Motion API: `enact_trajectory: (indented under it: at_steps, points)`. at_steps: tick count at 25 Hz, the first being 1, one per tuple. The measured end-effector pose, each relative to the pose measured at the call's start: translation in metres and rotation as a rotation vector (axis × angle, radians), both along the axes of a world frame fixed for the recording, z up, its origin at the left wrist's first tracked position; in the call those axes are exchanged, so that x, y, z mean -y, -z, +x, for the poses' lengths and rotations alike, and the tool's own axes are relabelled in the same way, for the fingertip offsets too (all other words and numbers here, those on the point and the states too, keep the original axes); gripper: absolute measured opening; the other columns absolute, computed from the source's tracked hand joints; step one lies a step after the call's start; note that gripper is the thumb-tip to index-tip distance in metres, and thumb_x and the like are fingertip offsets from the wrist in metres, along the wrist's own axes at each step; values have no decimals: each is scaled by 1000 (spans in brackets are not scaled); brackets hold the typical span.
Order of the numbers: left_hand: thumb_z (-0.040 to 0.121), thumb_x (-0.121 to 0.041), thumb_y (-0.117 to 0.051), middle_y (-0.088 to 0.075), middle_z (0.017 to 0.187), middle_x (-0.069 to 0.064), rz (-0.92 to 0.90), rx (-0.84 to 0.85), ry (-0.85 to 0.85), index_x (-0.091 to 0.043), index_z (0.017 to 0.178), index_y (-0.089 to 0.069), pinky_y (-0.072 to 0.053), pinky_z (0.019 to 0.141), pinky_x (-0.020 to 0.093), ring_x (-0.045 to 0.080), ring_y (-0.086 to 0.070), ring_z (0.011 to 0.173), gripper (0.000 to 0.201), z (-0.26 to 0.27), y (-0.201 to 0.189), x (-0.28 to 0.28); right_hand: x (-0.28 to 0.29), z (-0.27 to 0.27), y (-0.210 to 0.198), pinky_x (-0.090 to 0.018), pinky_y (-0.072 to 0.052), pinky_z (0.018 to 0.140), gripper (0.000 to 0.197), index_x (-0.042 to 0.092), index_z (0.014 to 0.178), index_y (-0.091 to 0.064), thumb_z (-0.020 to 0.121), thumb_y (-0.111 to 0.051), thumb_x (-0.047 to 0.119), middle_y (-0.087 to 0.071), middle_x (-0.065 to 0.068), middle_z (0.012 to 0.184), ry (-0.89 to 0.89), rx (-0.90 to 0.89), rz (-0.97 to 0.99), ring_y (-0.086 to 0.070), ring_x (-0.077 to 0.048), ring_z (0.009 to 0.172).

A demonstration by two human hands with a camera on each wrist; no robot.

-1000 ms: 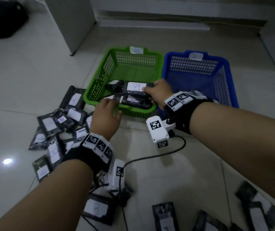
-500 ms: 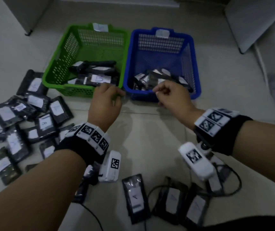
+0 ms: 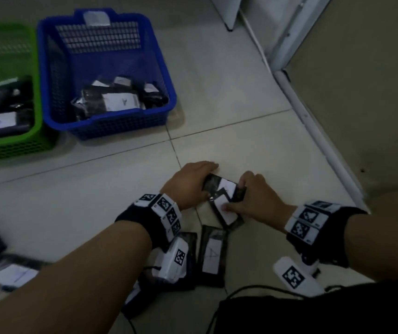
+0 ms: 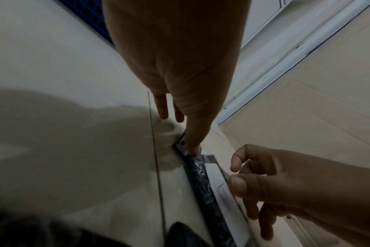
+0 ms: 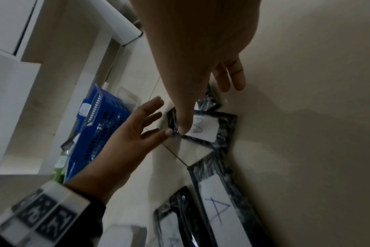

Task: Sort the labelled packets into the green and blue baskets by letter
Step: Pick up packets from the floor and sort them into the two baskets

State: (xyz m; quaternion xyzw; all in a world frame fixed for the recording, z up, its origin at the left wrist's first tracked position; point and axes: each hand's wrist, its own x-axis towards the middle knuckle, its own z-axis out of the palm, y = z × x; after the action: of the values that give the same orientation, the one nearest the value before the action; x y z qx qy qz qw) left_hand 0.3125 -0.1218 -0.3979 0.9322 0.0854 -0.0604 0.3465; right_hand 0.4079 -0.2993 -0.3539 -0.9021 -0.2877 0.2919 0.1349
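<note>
A dark packet (image 3: 222, 189) lies on the floor tiles (image 3: 229, 97) at about 6 o'clock from the blue basket (image 3: 111, 121), overlapping another. The left hand (image 3: 190, 182) touches its corner with relaxed fingers; the right hand (image 3: 253, 196) pinches its far end. Both baskets hold several packets (the green basket (image 3: 7, 143) sits at 9 o'clock), yet many remain loose, so sorting looks roughly midway.

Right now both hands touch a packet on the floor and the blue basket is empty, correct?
No. The head view shows the blue basket holding several packets. The left hand and right hand do touch a packet on the floor.
</note>
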Motion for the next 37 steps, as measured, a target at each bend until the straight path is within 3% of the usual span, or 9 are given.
enact_trajectory:
  at_steps: [4, 9, 13, 17, 25, 28, 30, 33, 37]
  points:
    - [66, -24, -78, -54, 124, 7, 58, -39, -8, -20, 135, -48, -41, 98, 38, 26, -47, 115, 76, 9, 13, 1, 0, -14, 11, -14, -26, 52, 67, 10, 110, -42, 62, -85, 28, -36, -2, 99, -67, -31, -12, -40, -17, 85]
    - [80, -22, -68, -60, 107, 7, -87, -124, -163, -19, 108, -65, -41, 84, 26, 23, -56, 101, 28, 11, 1, -17, -15, 1, 6, -14, -28, 53, 35, 15, 90, -49, 71, -79, 18, -49, 2, 86, -85, -97, 87, -46, -18, 80]
    - [86, -17, -64, -66, 91, 6, -331, -91, -424, -15, 95, -65, -56, 75, 34, 22, -64, 81, 10, 6, -23, -48, -49, 16, -8, -18, -39, 57, 21, 14, 86, -59, 76, -77, 15, -55, 7, 70, 123, -297, 285, -52, -12, 68]
    - [87, -11, -62, -64, 90, 10, -491, -16, -594, -8, 100, -60, -59, 71, 40, 25, -65, 79, 13, 3, -74, -98, -104, 16, -35, -20, -51, 60, 16, 11, 92, -59, 82, -71, 8, -65, -6, 81, 279, -543, 540, -61, -14, 67]
    - [85, -11, -62, -67, 102, 7, -199, 92, -700, -19, 116, -60, -59, 68, 28, 19, -66, 77, 31, -32, -142, -227, -232, -8, -95, -35, -55, 45, 15, 14, 99, -54, 89, -64, 19, -62, -18, 106, 237, -595, 589, -63, -31, 66]
    - [85, -21, -65, -66, 114, 6, 13, 29, -629, -21, 126, -56, -52, 83, 29, 23, -65, 94, 42, -48, -134, -253, -262, -20, -99, -35, -54, 48, 9, 18, 91, -53, 90, -61, 13, -62, -19, 103, 211, -500, 599, -62, -28, 68]
    - [87, -23, -62, -64, 122, 6, 120, -30, -563, -18, 127, -57, -46, 90, 29, 25, -61, 107, 41, -61, -134, -268, -275, -33, -97, -35, -55, 50, 15, 12, 104, -55, 91, -57, 7, -61, -19, 108, 248, -528, 592, -62, -29, 71]
    - [89, -21, -60, -66, 117, 7, 154, -13, -553, -15, 115, -65, -42, 83, 26, 24, -62, 103, 28, -93, -146, -295, -291, -62, -92, -31, -55, 47, 37, 2, 126, -49, 89, -52, 0, -59, -26, 119, 305, -583, 596, -61, -31, 75]
    - [90, -26, -57, -67, 85, 7, 164, 70, -694, -14, 89, -66, -43, 72, 26, 23, -61, 77, 14, -184, -136, -314, -324, -116, -86, -24, -52, 40, 27, 2, 116, -53, 89, -53, -5, -59, -20, 98, 327, -597, 645, -57, -22, 61]
